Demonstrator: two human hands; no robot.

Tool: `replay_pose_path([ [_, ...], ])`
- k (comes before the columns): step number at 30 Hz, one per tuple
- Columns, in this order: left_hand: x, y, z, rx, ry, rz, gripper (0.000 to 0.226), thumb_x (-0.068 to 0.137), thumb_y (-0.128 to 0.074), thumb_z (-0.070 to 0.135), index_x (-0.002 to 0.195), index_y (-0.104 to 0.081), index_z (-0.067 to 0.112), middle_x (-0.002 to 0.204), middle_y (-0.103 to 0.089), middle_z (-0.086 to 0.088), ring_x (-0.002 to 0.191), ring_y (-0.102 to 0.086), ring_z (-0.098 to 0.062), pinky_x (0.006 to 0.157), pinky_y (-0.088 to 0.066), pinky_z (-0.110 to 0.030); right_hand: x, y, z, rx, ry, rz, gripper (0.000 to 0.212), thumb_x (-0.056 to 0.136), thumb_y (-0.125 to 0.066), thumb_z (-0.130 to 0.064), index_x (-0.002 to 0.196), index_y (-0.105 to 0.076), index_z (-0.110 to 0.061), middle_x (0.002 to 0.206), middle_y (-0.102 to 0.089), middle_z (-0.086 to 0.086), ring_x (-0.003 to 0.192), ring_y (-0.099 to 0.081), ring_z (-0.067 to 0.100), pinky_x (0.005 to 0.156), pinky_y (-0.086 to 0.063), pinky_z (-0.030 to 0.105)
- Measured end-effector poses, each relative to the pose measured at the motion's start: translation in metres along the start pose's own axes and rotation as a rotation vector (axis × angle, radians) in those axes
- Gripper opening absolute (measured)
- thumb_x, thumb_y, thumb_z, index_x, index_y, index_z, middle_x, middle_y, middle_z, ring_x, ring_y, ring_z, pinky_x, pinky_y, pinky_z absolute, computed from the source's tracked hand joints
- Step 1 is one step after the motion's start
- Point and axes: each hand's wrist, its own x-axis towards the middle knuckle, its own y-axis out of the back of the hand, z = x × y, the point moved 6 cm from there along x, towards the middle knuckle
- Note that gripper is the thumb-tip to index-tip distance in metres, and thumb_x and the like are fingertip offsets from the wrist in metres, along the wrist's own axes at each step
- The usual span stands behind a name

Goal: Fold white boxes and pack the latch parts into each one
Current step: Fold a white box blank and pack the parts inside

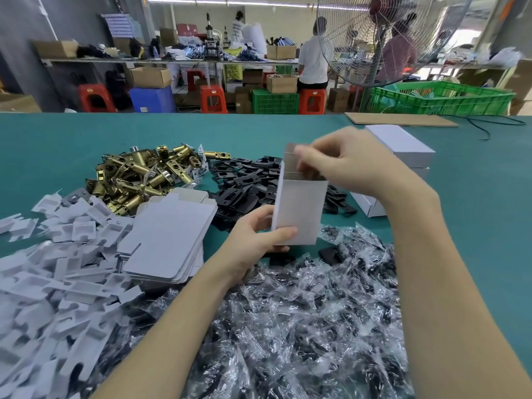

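Between both hands, upright white cardboard box point(298, 211): left hand point(259, 234) gripping base, right hand point(342, 165) pinching top flap directly above.

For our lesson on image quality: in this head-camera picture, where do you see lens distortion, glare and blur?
Head view: wide-angle bending curves the table edge and stretches the forearms; glare glints off the clear plastic bags; the right hand is slightly motion-blurred at its fingers on the white box; daylight washes out the far right background.
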Motion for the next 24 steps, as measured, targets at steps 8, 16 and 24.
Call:
replay_pose_path([
  [8,0.003,0.018,-0.001,-0.075,-0.081,0.244,0.046,0.080,-0.077,-0.010,0.104,-0.067,0.027,0.112,-0.072,-0.007,0.099,-0.071,-0.028,0.086,-0.062,-0.046,0.002,-0.048,0.075,-0.204,-0.341,-0.251,0.011,0.094,-0.064,-0.035,0.099,-0.071,-0.029,0.108,-0.073,-0.003,0.094,-0.064,0.019,0.085,-0.051,0.032],
  [16,0.003,0.021,0.000,-0.018,-0.110,0.264,0.049,0.078,-0.078,-0.011,0.105,-0.064,0.028,0.120,-0.069,-0.009,0.107,-0.069,-0.032,0.085,-0.060,-0.038,-0.010,-0.066,0.084,-0.181,-0.413,-0.352,0.014,0.081,-0.082,-0.021,0.071,-0.074,-0.026,0.071,-0.067,-0.014,0.068,-0.061,0.009,0.057,-0.044,0.022],
  [24,0.003,0.021,0.000,0.037,-0.113,0.269,0.048,0.080,-0.078,-0.008,0.106,-0.062,0.029,0.117,-0.069,-0.002,0.106,-0.069,-0.027,0.090,-0.059,-0.041,-0.012,-0.001,0.035,0.059,-0.232,-0.093,0.014,0.096,-0.070,-0.015,0.084,-0.074,-0.022,0.076,-0.078,-0.003,0.062,-0.075,0.008,0.058,-0.060,0.021],
])
